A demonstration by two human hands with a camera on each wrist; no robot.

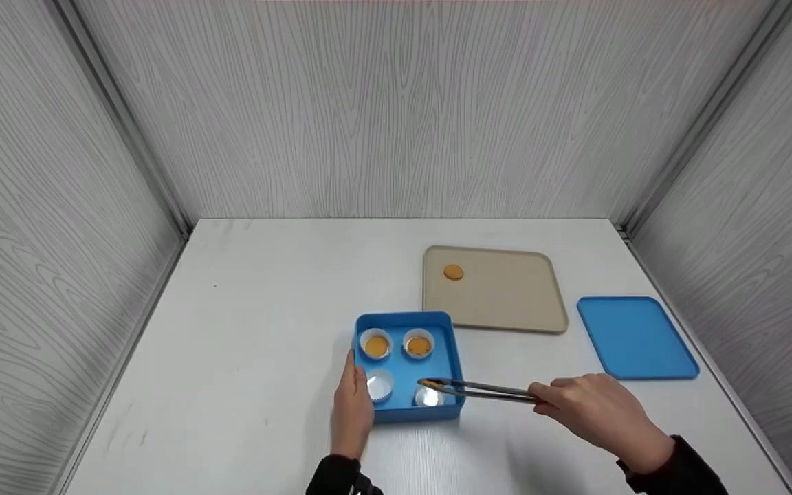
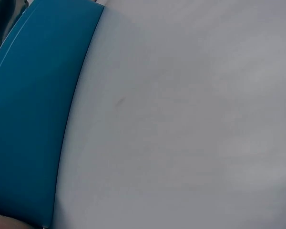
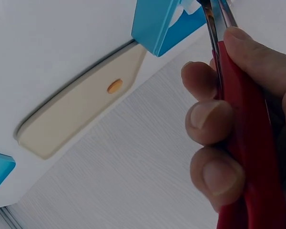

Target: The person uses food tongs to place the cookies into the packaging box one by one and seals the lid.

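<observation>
A blue square box [image 1: 403,415] stands in front of me, with several white paper cups inside. The back left cup [image 1: 363,338] and the back right cup [image 1: 406,338] each hold a round orange-brown cookie. The front left cup [image 1: 380,386] shows a white inside. My left hand [image 1: 353,412] rests against the box's left wall with its fingers extended. My right hand [image 1: 599,416] grips metal tongs [image 1: 489,390] by their red handles [image 3: 255,143]. The tongs' tips, with a small orange-brown cookie [image 1: 432,384] between them, are over the front right cup [image 1: 429,397].
Behind the box, to the right, a beige tray [image 1: 506,295] carries one round cookie [image 1: 454,272]. A flat blue tray or lid [image 1: 638,337] lies at the table's right edge. Grey wood-grain panels [image 1: 396,110] enclose the white table [image 1: 245,357] at the back and sides.
</observation>
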